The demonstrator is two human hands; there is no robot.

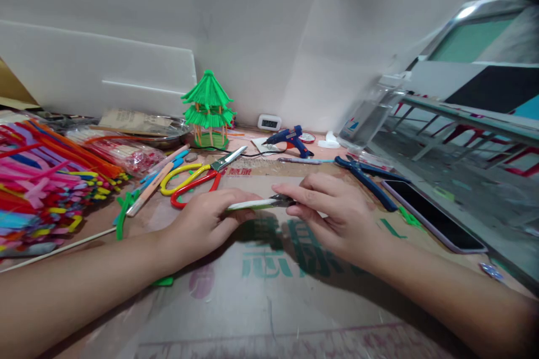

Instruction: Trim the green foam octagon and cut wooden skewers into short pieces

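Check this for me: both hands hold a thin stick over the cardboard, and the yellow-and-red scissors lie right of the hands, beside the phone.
Wrong on the scissors: the head view shows them on the left, beyond the left hand, far from the phone. The left hand and right hand do hold the thin stick over the cardboard.

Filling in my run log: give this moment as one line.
left hand: holds pale stick | right hand: pinches its dark end | surface: cardboard
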